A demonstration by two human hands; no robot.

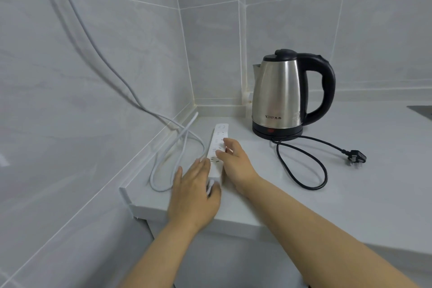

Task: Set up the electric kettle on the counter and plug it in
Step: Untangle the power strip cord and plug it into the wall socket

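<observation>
The grey bench (350,194) runs out of view at its right edge, where a dark shape (420,112) is cut off and cannot be made out. The steel kettle (278,91) stands upright on its black base near the bench's back corner; its black cord (301,166) loops forward to an unplugged plug (355,158) lying well apart. Along the left edge lies a white power strip (217,147); its near end is hidden under the left hand (194,194), fingers straight, resting on it. The right hand (236,159) touches the strip's side, fingers loosely extended. A white cable (163,159) coils beside it.
</observation>
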